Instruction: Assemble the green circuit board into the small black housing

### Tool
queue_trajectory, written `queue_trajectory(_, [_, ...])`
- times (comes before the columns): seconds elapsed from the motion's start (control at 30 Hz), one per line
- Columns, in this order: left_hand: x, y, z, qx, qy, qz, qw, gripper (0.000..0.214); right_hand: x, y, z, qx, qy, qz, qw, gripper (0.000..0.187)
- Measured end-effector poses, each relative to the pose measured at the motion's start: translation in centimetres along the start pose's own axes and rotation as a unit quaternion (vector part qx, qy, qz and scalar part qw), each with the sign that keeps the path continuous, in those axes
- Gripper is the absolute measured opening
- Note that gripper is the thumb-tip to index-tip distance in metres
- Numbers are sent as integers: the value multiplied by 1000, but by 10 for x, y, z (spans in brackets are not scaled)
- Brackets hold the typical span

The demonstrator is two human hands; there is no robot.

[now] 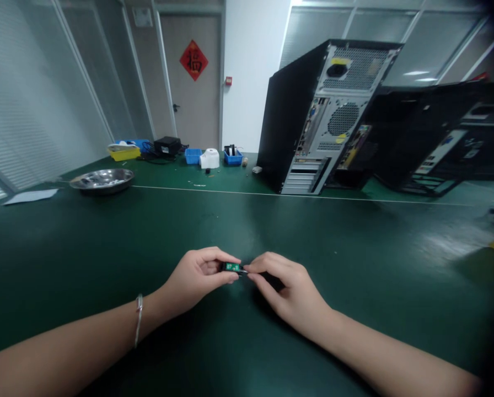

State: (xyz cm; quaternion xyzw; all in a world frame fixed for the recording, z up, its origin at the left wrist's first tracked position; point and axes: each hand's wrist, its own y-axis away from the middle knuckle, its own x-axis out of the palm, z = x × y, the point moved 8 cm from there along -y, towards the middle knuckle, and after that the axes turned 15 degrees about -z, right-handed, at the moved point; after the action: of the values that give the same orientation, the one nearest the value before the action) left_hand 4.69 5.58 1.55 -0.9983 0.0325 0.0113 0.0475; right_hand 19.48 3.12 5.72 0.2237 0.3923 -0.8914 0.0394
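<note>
Between the thumb and fingers of my left hand (203,270) is a small black block with a green face (232,267) and pale markings; its kind is too small to tell. From its right end sticks out a thin metallic piece (242,271). My right hand (286,284) pinches at the tip of that metallic piece with thumb and forefinger. Both hands are close together, low over the green table (214,353). The left fingers partly cover the block's left end.
A metal bowl (102,181) with small pieces stands at the left, by a white sheet (31,196). Along the back are a yellow tray (124,154), blue bins (232,158) and a white housing (209,159). Black computer cases (296,121) stand at the back right.
</note>
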Motion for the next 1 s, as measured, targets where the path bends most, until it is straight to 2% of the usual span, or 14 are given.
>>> queue_trajectory(0.13, [0, 1, -1, 14, -12, 3, 1000, 23, 0, -1, 1, 0, -2, 0, 1000, 13])
queue_trajectory(0.63, [2, 1, 5, -20, 17, 25, 999, 26, 2, -1, -1, 31, -22, 14, 999, 12])
queue_trajectory(0.87, [4, 2, 3, -54, 33, 29, 998, 24, 2, -1, -3, 42, -23, 8, 999, 12])
queue_trajectory(1.0, [6, 2, 1, -54, 58, 50, 996, 25, 0, -1, -3, 35, -25, -5, 999, 11])
